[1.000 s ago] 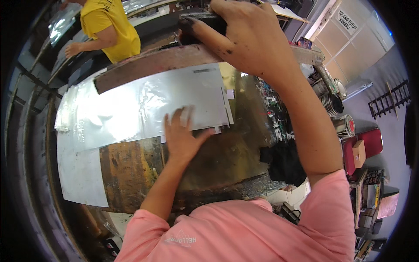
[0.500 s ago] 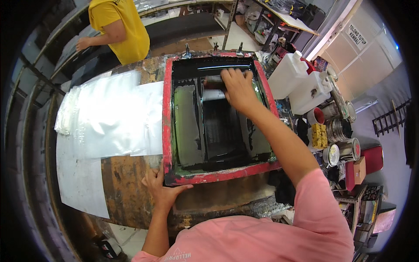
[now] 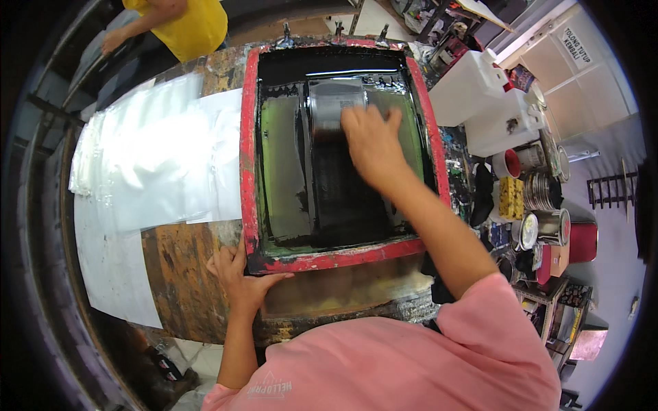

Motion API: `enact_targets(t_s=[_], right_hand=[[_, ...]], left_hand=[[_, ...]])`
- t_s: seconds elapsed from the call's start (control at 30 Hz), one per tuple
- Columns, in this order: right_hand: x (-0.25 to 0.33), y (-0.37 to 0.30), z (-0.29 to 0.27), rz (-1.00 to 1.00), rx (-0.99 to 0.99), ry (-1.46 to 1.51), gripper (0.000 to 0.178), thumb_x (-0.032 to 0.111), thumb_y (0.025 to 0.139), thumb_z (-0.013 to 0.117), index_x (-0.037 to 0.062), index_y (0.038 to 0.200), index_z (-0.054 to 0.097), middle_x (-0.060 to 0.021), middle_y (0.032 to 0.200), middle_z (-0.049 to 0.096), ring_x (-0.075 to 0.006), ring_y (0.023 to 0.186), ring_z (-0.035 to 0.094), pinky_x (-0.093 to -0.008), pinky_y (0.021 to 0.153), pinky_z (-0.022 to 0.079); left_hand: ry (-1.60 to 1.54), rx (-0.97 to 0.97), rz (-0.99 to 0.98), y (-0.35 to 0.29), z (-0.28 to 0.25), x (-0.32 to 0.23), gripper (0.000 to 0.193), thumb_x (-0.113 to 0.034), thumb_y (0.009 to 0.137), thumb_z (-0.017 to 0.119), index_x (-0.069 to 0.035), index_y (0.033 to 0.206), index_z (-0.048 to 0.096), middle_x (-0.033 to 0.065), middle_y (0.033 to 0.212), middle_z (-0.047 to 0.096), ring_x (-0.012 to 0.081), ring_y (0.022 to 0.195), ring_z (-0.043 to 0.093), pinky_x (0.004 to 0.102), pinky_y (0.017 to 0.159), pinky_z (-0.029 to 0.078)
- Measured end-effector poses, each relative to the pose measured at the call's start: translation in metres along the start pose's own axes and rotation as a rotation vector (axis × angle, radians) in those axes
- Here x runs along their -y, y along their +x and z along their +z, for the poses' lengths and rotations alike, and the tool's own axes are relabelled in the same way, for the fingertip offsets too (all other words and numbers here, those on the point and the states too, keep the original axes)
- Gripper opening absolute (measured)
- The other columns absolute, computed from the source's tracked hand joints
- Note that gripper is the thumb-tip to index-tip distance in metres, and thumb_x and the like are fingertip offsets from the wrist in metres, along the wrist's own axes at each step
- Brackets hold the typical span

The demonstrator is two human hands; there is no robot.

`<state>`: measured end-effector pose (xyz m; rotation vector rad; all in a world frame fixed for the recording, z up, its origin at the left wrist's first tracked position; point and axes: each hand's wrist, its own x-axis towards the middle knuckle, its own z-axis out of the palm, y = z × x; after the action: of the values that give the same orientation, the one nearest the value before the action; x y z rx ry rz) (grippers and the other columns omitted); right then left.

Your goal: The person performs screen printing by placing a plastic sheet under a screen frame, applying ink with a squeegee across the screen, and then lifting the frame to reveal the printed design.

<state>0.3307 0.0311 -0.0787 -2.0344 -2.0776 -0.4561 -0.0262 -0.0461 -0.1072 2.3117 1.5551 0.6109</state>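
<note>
A screen-printing frame with worn red edges lies in front of me, its mesh smeared with black ink and greenish along the sides. In my right hand is a dark squeegee, blurred by motion, over the far half of the mesh. Its handle is mostly covered by my fingers. Just beyond it, a pale grey patch shows through the mesh. My left hand grips the near left corner of the frame, thumb along the near edge and fingers by the left side.
Clear plastic sheets lie left of the frame on a stained wooden table. Metal clamps stand at the frame's far edge. White jugs, a yellow sponge and paint cans sit at right. A person in yellow stands far left.
My right hand has drawn the squeegee toward me across the mesh, and more of the grey patch shows behind it. My left hand stays at the corner. The whole view has shifted slightly.
</note>
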Motion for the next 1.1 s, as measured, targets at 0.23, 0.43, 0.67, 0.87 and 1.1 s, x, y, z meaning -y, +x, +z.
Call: enact_targets(t_s=[0.23, 0.43, 0.67, 0.87, 1.1], right_hand=[[0.058, -0.115, -0.066, 0.01, 0.137, 0.044, 0.023, 0.01, 0.09, 0.065, 0.0107, 0.111, 0.057, -0.0071, 0.104, 0.057, -0.0287, 0.107, 0.058, -0.0571, 0.102, 0.036], [0.066, -0.107, -0.127, 0.045, 0.15, 0.215, 0.042, 0.036, 0.091, 0.076, 0.0057, 0.114, 0.058, -0.0138, 0.111, 0.058, -0.0345, 0.115, 0.057, -0.0599, 0.107, 0.032], [0.05, -0.045, -0.207, -0.02, -0.125, 0.101, 0.048, 0.041, 0.085, 0.076, 0.0048, 0.111, 0.058, -0.0148, 0.104, 0.058, -0.0377, 0.108, 0.056, -0.056, 0.103, 0.036], [0.016, 0.025, -0.253, -0.086, -0.258, 0.127, 0.041, 0.039, 0.092, 0.066, 0.0017, 0.108, 0.059, -0.0199, 0.097, 0.061, -0.0425, 0.099, 0.06, -0.0515, 0.095, 0.04], [-0.024, 0.079, -0.269, -0.187, -0.418, 0.065, 0.032, 0.029, 0.105, 0.055, -0.002, 0.11, 0.064, -0.0267, 0.102, 0.066, -0.0502, 0.096, 0.061, -0.0551, 0.089, 0.045]], left_hand=[[-0.085, 0.005, -0.06, 0.0, 0.003, 0.003, 0.099, -0.058, 0.046, 0.103, -0.006, 0.126, 0.075, 0.0064, 0.108, 0.057, 0.0291, 0.115, 0.049, 0.0471, 0.104, 0.034], [-0.123, -0.051, -0.06, 0.002, -0.018, -0.011, 0.115, -0.059, 0.052, 0.101, -0.002, 0.145, 0.066, 0.0045, 0.118, 0.064, 0.024, 0.117, 0.057, 0.0462, 0.112, 0.035], [-1.243, -0.176, 0.093, 0.046, -0.044, -0.041, 0.101, -0.048, 0.088, 0.088, 0.001, 0.163, 0.042, 0.025, 0.165, 0.042, 0.0272, 0.154, 0.04, 0.0529, 0.127, 0.029], [0.138, 0.017, 0.046, 0.054, 0.019, -0.009, 0.114, -0.082, 0.09, 0.059, 0.009, 0.158, 0.044, 0.029, 0.173, 0.029, 0.0392, 0.165, 0.018, 0.0787, 0.12, -0.014], [-0.13, -0.218, -0.048, 0.132, -0.031, -0.012, 0.08, -0.047, 0.093, 0.082, 0.006, 0.147, 0.059, 0.0222, 0.154, 0.06, 0.0366, 0.156, 0.042, 0.0577, 0.133, 0.0]])
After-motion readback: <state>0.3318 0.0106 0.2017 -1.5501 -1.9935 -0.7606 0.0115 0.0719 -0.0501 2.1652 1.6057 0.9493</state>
